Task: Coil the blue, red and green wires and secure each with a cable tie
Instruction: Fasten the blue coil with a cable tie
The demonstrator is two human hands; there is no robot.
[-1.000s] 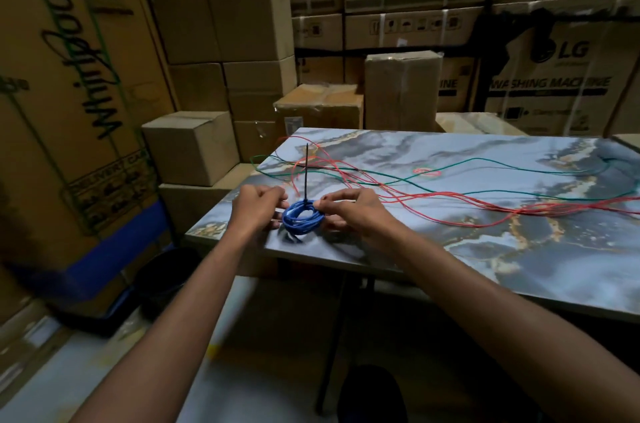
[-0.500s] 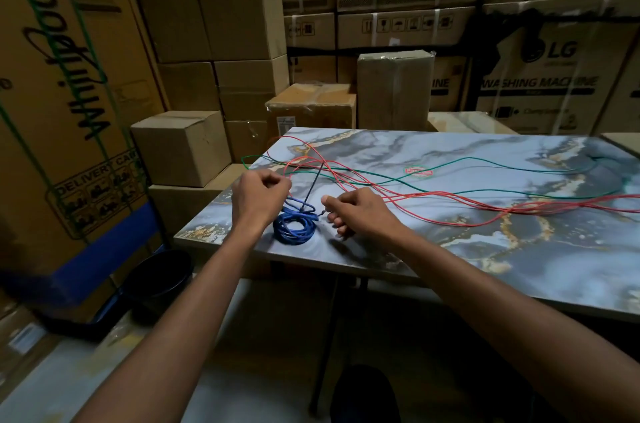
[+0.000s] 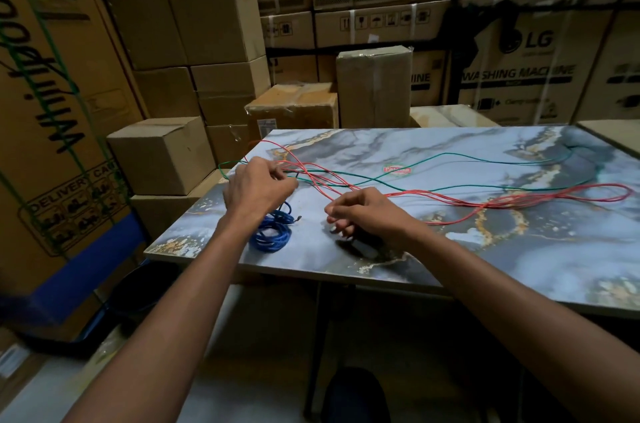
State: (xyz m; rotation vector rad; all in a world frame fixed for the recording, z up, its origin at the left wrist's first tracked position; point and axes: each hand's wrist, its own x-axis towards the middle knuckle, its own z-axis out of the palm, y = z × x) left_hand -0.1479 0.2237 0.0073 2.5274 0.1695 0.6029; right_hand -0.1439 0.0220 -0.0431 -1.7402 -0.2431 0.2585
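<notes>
Blue wire coil (image 3: pixel 271 235) below curled left hand (image 3: pixel 258 188), right hand (image 3: pixel 360 215) loosely curled, empty

Two bare forearms — no sleeves in view, left hand (image 3: pixel 258 189), right hand (image 3: pixel 360 211), no rings or watch visible

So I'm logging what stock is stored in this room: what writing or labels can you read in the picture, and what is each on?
"LG" and "WASHING MACHINE": big carton at the back right.
"Whirlpool", sideways, partly cut off: tall carton on the left.
"DELIVER", "CA..." cut off: panel low on that same carton.
Handling symbols, no words: carton at the back.
Red and green sticker on the table: too blurred to read.
</notes>
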